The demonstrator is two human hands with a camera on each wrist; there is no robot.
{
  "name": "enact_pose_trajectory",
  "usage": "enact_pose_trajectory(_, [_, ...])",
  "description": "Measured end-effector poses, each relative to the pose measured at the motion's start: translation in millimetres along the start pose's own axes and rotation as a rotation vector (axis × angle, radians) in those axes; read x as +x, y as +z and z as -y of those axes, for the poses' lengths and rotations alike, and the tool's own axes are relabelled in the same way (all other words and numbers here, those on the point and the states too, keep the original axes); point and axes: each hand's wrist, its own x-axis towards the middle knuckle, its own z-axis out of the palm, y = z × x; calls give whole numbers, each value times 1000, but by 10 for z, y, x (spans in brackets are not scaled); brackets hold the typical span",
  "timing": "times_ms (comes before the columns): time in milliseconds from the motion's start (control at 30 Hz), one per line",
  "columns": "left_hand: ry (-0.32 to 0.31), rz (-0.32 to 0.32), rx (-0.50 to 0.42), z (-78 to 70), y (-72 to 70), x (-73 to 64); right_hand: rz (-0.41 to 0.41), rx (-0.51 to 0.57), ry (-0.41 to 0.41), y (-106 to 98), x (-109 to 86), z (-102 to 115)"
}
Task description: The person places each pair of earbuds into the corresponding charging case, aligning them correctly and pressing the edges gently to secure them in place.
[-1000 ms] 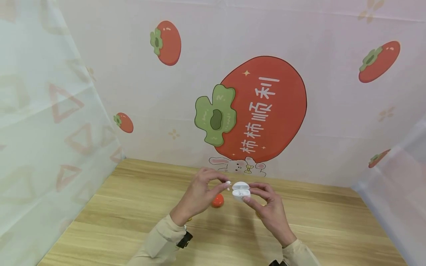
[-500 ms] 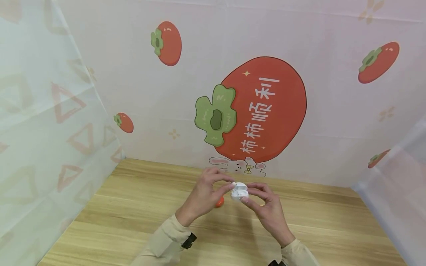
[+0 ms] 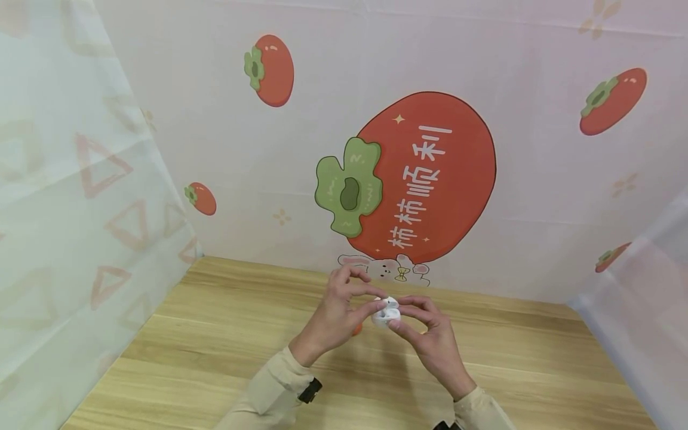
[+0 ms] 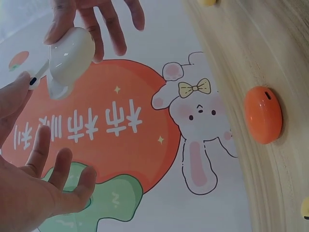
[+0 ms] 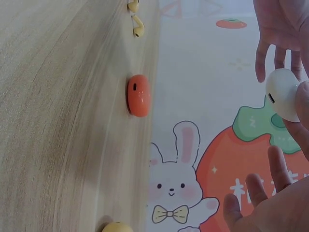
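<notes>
Above the table, my right hand (image 3: 432, 337) holds a white earbud charging case (image 3: 388, 318) with its lid flipped up. Thumb and fingers grip the case from its right side. My left hand (image 3: 335, 316) pinches a white earbud (image 4: 34, 80) between thumb and index finger, right at the case's opening. In the left wrist view the earbud's stem points toward the case (image 4: 72, 57), and the other left fingers are spread. The right wrist view shows the rounded underside of the case (image 5: 282, 94); the earbud is hidden there.
On the wooden table (image 3: 215, 346) lies a glossy orange case (image 5: 138, 95), mostly behind the left hand in the head view. Yellow earbuds (image 5: 138, 26) lie to its left, and a yellow rounded thing (image 5: 117, 227) to its right. A printed cloth wall (image 3: 258, 155) stands close behind the hands.
My left hand has moved right, bringing the earbud from beside the case to its opening. The right hand and the case have shifted only slightly left.
</notes>
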Motion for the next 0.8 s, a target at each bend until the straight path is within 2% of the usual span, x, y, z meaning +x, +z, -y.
enact_pose_trajectory(567, [11,18,16,1,43,-8,9,4,-13,8,-2,-12])
enact_pose_trajectory(800, [24,44,59,9,46,-19,12,-3,-9,10,-1,-22])
